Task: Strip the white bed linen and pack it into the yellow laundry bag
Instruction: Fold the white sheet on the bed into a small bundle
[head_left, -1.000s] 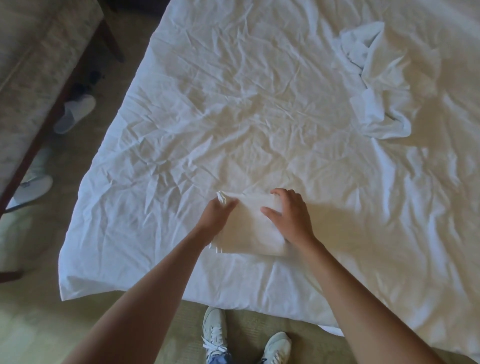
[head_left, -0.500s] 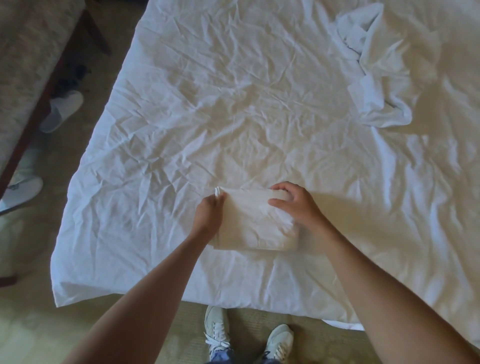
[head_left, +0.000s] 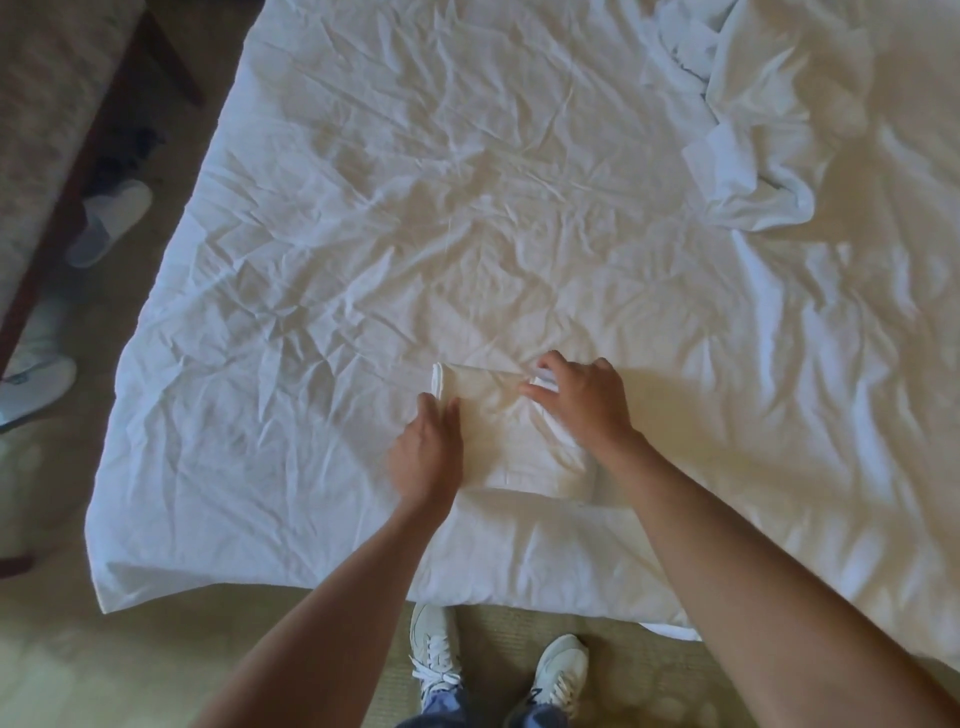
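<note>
A folded white linen piece (head_left: 511, 436) is lying on the bed (head_left: 363, 208) near its foot edge, resting on the wrinkled white sheet (head_left: 779, 415) that is covering the mattress. The left hand (head_left: 428, 457) is lying along the left side of the fold, its fingers (head_left: 441, 415) reaching straight forward and pressing flat against the cloth, not curling round anything. The right hand (head_left: 584, 402) is sitting over the far right corner of the fold, its thumb and forefinger pinching a small white edge of cloth (head_left: 543, 382) there, with the other fingers bending loosely above it. At the far left corner the stacked layers of the fold (head_left: 438, 379) are showing as thin white edges.

Further up the bed, toward the right, a crumpled white bundle of linen (head_left: 748, 156) is lying loose on the sheet, well apart from the hands. The person is standing at the foot of the bed in pale sneakers (head_left: 434, 649) on the tan carpet (head_left: 156, 665). To the left of the bed, white slippers (head_left: 109, 223) are lying on the floor beside a dark-framed upholstered seat (head_left: 47, 104). The yellow laundry bag is nowhere in this view
</note>
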